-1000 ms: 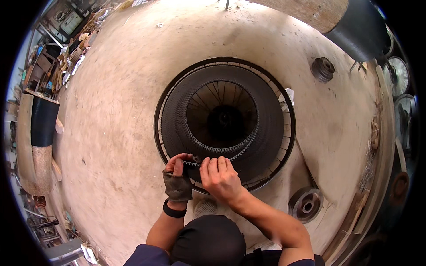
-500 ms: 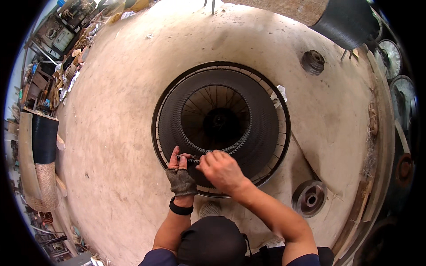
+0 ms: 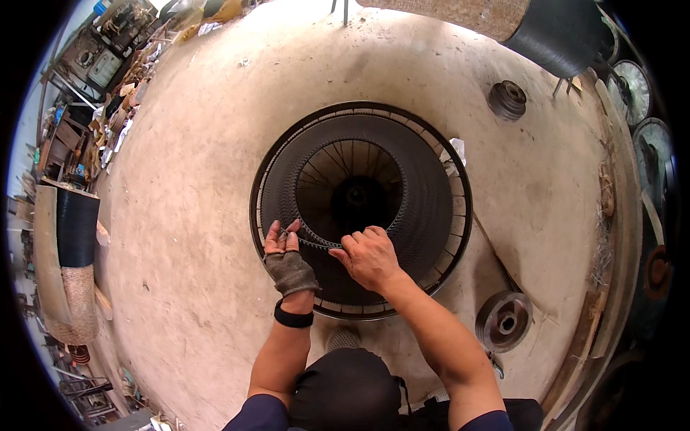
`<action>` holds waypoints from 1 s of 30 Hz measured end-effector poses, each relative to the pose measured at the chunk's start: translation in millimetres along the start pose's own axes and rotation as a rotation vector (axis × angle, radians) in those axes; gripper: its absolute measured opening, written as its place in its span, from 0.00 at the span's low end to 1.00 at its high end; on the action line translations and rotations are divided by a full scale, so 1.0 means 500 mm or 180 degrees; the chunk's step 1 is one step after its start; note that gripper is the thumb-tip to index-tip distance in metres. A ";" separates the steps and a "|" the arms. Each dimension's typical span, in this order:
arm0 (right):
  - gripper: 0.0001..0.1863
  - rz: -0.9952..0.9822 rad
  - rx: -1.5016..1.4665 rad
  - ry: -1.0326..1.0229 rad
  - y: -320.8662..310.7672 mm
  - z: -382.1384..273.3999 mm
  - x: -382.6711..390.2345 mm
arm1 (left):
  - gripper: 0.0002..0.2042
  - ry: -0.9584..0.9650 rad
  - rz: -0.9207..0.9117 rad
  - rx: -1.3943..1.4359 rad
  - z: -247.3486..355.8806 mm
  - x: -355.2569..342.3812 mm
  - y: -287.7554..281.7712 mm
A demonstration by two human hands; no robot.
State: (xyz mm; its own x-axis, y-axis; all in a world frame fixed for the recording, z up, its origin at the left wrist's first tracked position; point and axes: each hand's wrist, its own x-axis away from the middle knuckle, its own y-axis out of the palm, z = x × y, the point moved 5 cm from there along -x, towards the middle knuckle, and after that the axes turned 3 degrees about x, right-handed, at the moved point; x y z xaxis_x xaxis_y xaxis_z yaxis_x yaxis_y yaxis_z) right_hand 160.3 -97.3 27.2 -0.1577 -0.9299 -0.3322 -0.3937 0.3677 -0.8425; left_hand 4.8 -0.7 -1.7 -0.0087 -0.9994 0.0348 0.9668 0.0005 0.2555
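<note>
A large spoked wheel (image 3: 460,201) lies flat, carrying a dark coil of toothed band (image 3: 424,208) around a deep central opening with spokes. My left hand (image 3: 287,262), in a grey fingerless glove with bare fingertips, pinches a narrow toothed strip (image 3: 316,243) over the coil's lower left. My right hand (image 3: 366,255), bare, grips the same strip a short way to the right, fingers curled and thumb pointing left. The strip runs between both hands along the inner edge of the coil.
A grooved metal pulley (image 3: 508,97) stands upper right; a wider pulley (image 3: 503,323) lies lower right beside a rod. Dark rolls (image 3: 553,39) (image 3: 75,226) sit at top right and left. Scrap (image 3: 122,100) piles along the left; planks (image 3: 611,251) and discs line the right.
Both hands have shifted upward toward the inner ring, the left one most, so its fingertips are higher and the strip now slants down to the right. The right hand has also moved slightly rightward.
</note>
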 end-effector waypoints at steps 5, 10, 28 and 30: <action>0.17 0.0287 -0.0329 0.0244 0.011 -0.010 -0.005 | 0.17 0.0631 -0.0094 -0.0542 -0.003 -0.003 0.038; 0.15 0.0399 -0.0345 0.0481 0.012 -0.011 -0.013 | 0.19 0.1023 -0.0584 -0.0896 -0.018 -0.035 0.055; 0.15 0.0029 -0.0346 0.0967 0.029 -0.011 -0.022 | 0.28 0.1752 -0.0687 -0.2450 -0.031 -0.040 0.048; 0.14 0.0066 -0.0419 0.0982 0.032 -0.010 -0.020 | 0.32 0.1707 -0.0719 -0.2409 -0.033 -0.041 0.051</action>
State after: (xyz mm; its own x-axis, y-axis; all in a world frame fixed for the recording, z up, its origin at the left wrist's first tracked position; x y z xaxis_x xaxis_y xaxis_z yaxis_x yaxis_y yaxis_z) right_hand 151.1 -82.0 19.0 -0.4257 -0.8851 -0.1878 -0.4979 0.4025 -0.7682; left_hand 33.7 19.0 -12.0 -0.2787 -0.8565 -0.4345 0.8671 -0.0299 -0.4973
